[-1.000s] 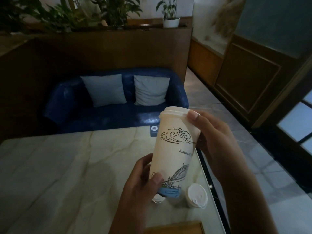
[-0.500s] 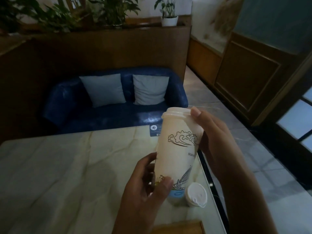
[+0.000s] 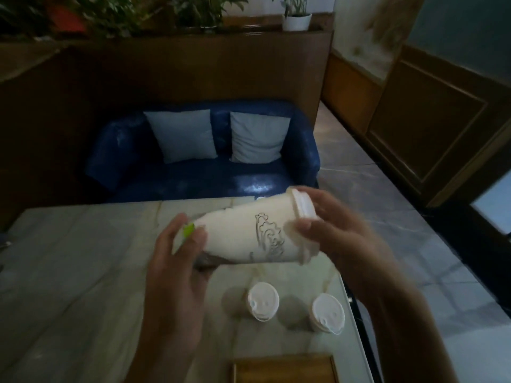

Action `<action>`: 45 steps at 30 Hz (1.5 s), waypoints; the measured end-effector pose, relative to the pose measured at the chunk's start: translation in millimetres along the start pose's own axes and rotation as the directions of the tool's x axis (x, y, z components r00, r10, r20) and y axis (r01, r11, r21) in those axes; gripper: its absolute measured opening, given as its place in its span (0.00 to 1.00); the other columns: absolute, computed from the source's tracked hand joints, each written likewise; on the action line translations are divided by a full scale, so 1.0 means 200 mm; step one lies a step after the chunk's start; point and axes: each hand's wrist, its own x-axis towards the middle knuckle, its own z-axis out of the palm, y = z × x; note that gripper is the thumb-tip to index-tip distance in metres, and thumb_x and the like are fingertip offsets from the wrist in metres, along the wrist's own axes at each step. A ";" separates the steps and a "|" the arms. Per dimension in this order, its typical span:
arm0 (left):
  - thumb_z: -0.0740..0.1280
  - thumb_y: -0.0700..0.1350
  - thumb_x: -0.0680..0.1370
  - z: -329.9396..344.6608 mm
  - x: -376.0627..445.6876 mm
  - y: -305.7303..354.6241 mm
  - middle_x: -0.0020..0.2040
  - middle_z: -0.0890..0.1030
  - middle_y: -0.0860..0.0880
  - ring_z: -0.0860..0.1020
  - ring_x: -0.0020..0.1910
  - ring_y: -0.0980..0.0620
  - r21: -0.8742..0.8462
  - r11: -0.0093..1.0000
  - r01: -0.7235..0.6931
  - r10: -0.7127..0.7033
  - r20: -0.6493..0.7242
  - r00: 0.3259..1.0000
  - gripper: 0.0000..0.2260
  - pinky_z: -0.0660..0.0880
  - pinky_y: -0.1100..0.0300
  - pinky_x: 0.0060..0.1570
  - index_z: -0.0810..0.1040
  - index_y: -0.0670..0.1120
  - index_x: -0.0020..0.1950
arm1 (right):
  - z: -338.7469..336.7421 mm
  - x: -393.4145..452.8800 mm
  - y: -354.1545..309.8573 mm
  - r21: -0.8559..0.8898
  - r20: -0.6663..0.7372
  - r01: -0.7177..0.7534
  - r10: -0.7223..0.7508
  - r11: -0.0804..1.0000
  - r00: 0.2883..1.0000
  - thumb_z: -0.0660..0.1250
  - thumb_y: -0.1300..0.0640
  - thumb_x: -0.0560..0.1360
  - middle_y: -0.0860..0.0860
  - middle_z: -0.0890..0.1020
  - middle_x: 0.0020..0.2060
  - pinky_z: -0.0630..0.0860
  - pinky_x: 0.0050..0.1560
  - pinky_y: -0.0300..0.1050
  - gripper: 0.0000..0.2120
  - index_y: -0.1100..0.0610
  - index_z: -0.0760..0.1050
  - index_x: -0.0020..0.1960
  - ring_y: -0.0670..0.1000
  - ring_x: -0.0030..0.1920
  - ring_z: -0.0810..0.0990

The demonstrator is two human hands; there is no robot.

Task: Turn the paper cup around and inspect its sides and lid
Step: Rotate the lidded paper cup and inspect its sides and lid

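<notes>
A tall white paper cup [image 3: 243, 236] with a line-drawn cloud print lies almost on its side in the air above the marble table [image 3: 69, 272]. Its white lid [image 3: 304, 203] points right and away from me. My left hand [image 3: 177, 269] grips the cup's base end, fingers wrapped round it. My right hand [image 3: 337, 230] holds the lid end, thumb on the near side and fingers behind the rim. The picture is blurred with motion.
Two smaller lidded cups [image 3: 262, 301] [image 3: 328, 313] stand on the table near its right edge. A wooden tray [image 3: 284, 369] lies at the near edge. Behind the table is a blue sofa [image 3: 193, 172] with two pale cushions. Tiled floor runs along the right.
The cup has tipped from nearly upright to nearly horizontal, lid swinging right. Both hands kept their hold. The view dropped, bringing both small cups into sight.
</notes>
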 end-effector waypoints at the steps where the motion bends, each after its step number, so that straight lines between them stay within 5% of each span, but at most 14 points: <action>1: 0.73 0.54 0.67 -0.02 0.03 0.02 0.63 0.78 0.38 0.83 0.54 0.47 -0.015 1.000 -0.011 0.011 -0.018 1.000 0.33 0.80 0.55 0.43 0.71 0.43 0.68 | 0.03 0.00 0.02 -0.018 0.051 -0.035 0.036 0.999 0.998 0.78 0.47 0.61 0.45 0.87 0.52 0.85 0.46 0.42 0.32 0.41 0.78 0.65 0.52 0.53 0.88; 3: 0.72 0.55 0.69 -0.04 0.09 0.05 0.63 0.78 0.37 0.81 0.56 0.43 -0.010 1.000 -0.018 0.017 -0.027 0.999 0.32 0.80 0.53 0.46 0.70 0.42 0.69 | 0.10 -0.02 0.07 -0.090 0.142 -0.097 0.109 0.991 0.984 0.80 0.47 0.59 0.40 0.86 0.52 0.86 0.50 0.46 0.38 0.39 0.74 0.68 0.49 0.55 0.88; 8: 0.73 0.61 0.68 -0.07 0.15 0.09 0.60 0.81 0.39 0.82 0.55 0.44 0.021 1.000 -0.006 0.006 -0.006 1.000 0.33 0.80 0.51 0.47 0.73 0.44 0.67 | 0.24 -0.03 0.14 -0.373 0.125 -0.072 0.127 0.925 0.984 0.79 0.37 0.56 0.33 0.82 0.54 0.86 0.54 0.51 0.32 0.29 0.73 0.58 0.39 0.53 0.85; 12: 0.69 0.59 0.72 -0.04 0.11 0.03 0.58 0.83 0.43 0.82 0.55 0.46 0.002 1.000 0.022 -0.022 0.052 0.998 0.24 0.80 0.51 0.46 0.77 0.48 0.63 | 0.26 -0.01 0.14 -0.112 0.038 -0.087 0.092 0.990 0.995 0.79 0.42 0.58 0.46 0.88 0.54 0.83 0.60 0.60 0.30 0.40 0.79 0.59 0.51 0.54 0.88; 15: 0.72 0.62 0.66 0.01 0.03 -0.07 0.60 0.81 0.44 0.81 0.57 0.45 0.057 0.990 0.131 -0.134 0.049 0.990 0.32 0.77 0.47 0.51 0.74 0.48 0.66 | 0.29 0.01 0.13 -0.025 -0.061 -0.045 0.043 0.999 0.997 0.75 0.41 0.61 0.50 0.87 0.57 0.80 0.65 0.60 0.33 0.48 0.78 0.64 0.51 0.58 0.86; 18: 0.77 0.66 0.59 0.07 -0.05 -0.14 0.63 0.80 0.43 0.79 0.61 0.44 -0.014 0.976 0.219 -0.216 0.100 0.971 0.42 0.75 0.41 0.58 0.72 0.46 0.68 | 0.31 0.03 0.15 -0.016 -0.069 -0.045 0.044 0.999 0.997 0.74 0.40 0.67 0.46 0.87 0.58 0.81 0.65 0.56 0.30 0.46 0.74 0.67 0.48 0.59 0.86; 23: 0.78 0.60 0.63 0.06 -0.06 -0.16 0.65 0.79 0.42 0.79 0.62 0.43 -0.179 0.958 0.224 -0.204 0.122 0.971 0.38 0.78 0.51 0.54 0.72 0.50 0.69 | 0.35 0.02 0.18 -0.144 -0.010 -0.073 0.072 0.987 0.997 0.67 0.30 0.66 0.37 0.85 0.58 0.81 0.59 0.43 0.32 0.40 0.71 0.68 0.36 0.57 0.83; 26: 0.78 0.53 0.67 0.02 -0.05 -0.15 0.64 0.79 0.40 0.78 0.62 0.40 -0.242 0.949 0.202 -0.165 0.165 0.972 0.33 0.79 0.51 0.54 0.72 0.45 0.68 | 0.33 0.03 0.17 -0.076 -0.051 -0.060 0.056 0.995 0.997 0.68 0.30 0.67 0.40 0.87 0.56 0.82 0.60 0.47 0.32 0.45 0.76 0.66 0.40 0.55 0.86; 30: 0.80 0.53 0.62 0.02 -0.08 -0.17 0.64 0.80 0.42 0.79 0.61 0.40 -0.146 0.963 0.226 -0.194 0.205 0.959 0.37 0.79 0.48 0.52 0.72 0.46 0.68 | 0.25 0.10 0.09 0.149 -0.271 0.014 0.028 0.989 0.962 0.67 0.35 0.70 0.47 0.89 0.51 0.86 0.49 0.46 0.25 0.50 0.78 0.61 0.49 0.52 0.89; 35: 0.81 0.47 0.60 0.05 -0.13 -0.24 0.60 0.82 0.45 0.81 0.58 0.40 -0.052 0.972 0.229 -0.213 0.218 0.952 0.31 0.79 0.40 0.51 0.76 0.54 0.61 | 0.20 0.14 0.01 0.309 -0.391 0.030 0.098 0.951 0.915 0.73 0.34 0.65 0.54 0.88 0.47 0.83 0.58 0.65 0.32 0.52 0.78 0.62 0.58 0.50 0.88; 45: 0.86 0.49 0.53 0.08 -0.20 -0.28 0.61 0.81 0.49 0.80 0.60 0.42 -0.028 0.959 0.280 -0.266 0.237 0.934 0.45 0.79 0.41 0.52 0.70 0.60 0.66 | 0.18 0.12 0.00 0.325 -0.361 0.012 0.112 0.946 0.926 0.71 0.40 0.74 0.57 0.87 0.44 0.83 0.51 0.56 0.18 0.52 0.81 0.55 0.57 0.45 0.87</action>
